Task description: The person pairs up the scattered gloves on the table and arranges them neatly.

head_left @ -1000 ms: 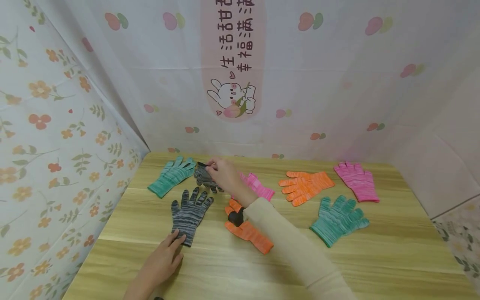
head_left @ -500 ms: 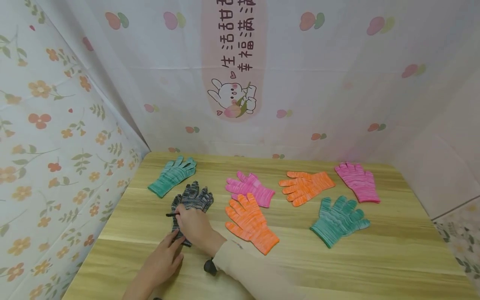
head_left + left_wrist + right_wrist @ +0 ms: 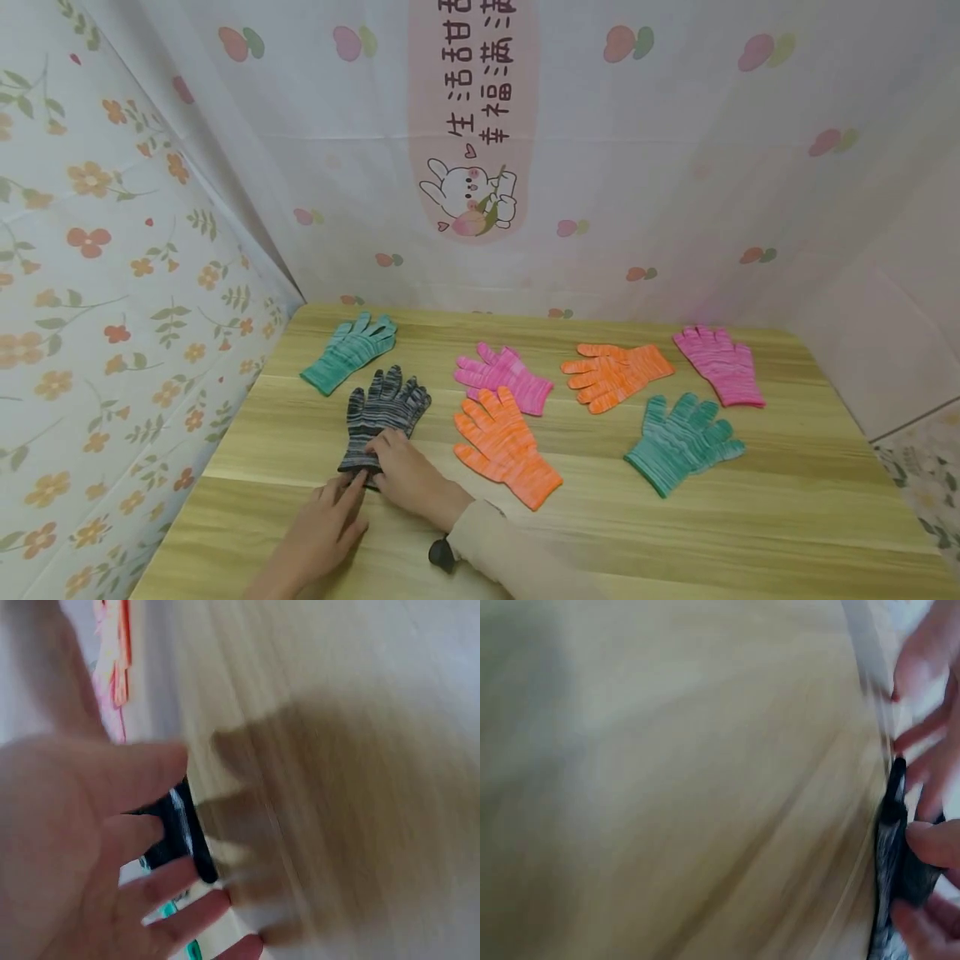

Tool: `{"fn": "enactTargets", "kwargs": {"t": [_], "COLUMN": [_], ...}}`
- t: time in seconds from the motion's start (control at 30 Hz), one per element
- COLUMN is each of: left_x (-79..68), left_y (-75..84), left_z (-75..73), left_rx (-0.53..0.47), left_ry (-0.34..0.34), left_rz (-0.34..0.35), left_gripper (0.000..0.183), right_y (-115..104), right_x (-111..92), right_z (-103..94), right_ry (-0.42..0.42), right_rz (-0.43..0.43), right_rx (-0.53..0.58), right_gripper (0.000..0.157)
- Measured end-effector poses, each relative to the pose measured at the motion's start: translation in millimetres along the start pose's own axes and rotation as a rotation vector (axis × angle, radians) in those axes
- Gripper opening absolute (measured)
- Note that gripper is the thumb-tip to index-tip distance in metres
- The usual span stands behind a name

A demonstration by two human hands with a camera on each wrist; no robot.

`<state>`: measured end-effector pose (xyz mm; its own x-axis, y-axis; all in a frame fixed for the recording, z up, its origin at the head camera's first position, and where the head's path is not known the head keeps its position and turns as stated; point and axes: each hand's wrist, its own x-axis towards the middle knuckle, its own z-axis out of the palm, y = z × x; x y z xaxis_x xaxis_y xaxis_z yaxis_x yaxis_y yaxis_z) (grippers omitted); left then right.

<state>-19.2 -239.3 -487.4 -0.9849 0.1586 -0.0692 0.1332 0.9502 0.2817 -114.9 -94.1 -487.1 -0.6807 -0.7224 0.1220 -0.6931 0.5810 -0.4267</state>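
Note:
Two dark grey striped knit gloves lie one over the other at the left of the table in the head view. My right hand [image 3: 408, 475] pinches the black-edged cuff of the upper grey glove [image 3: 388, 407]; its thumb and finger stand on either side of the dark cuff [image 3: 919, 877] in the right wrist view. The lower glove is mostly covered. My left hand [image 3: 318, 521] rests its fingertips by the lower glove's cuff, below the right hand. In the left wrist view its fingers [image 3: 176, 881] are spread and loosely extended.
A green glove [image 3: 348, 352] lies behind at left. An orange glove [image 3: 506, 446] overlaps a pink glove [image 3: 506, 377] at centre. Farther right are another orange glove [image 3: 617, 375], a pink glove [image 3: 720, 367] and a green glove [image 3: 684, 442]. Patterned cloth [image 3: 337, 167] hangs behind the table.
My right hand has brought the grey glove from the back left toward me and laid it over the other grey glove. My left hand has stayed by the lower cuff.

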Motion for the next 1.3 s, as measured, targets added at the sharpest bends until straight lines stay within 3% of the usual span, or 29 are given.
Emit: {"fn": "enactTargets", "kwargs": {"t": [0.13,0.23,0.43,0.53,0.83,1.3], "left_x": [-5.0,-6.6,-6.3,-6.9,-8.6,-8.7], "left_y": [-3.4,-3.2,-1.3,-0.3,-0.7,-3.5], "left_z": [-1.2,-1.6,-1.9,-2.4,-2.3,-4.5], "left_rx": [-0.065,-0.065,-0.027,-0.026,-0.033,-0.053], "left_ry": [-0.089,-0.111,-0.097,-0.085,-0.053,-0.072], "left_rz": [-0.03,-0.039,-0.044,-0.046,-0.024,-0.017], "left_gripper": [0.06,0.059,0.057,0.056,0.056,0.055], "right_y": [9,12,9,7,7,21], "right_x": [-2,-2,-6,-9,-14,-12], "right_z": [-3.2,-4.8,-4.0,-1.6,2.4,0.2], "right_ry": [-0.023,0.01,0.116,0.13,0.06,0.054], "right_rz": [-0.051,-0.082,-0.136,-0.142,-0.133,-0.285], "right_rx": [0.026,0.002,-0.058,-0.079,-0.109,-0.069], "right_gripper": [0.018,0.008,0.009,0.01,0.014,0.009]}}
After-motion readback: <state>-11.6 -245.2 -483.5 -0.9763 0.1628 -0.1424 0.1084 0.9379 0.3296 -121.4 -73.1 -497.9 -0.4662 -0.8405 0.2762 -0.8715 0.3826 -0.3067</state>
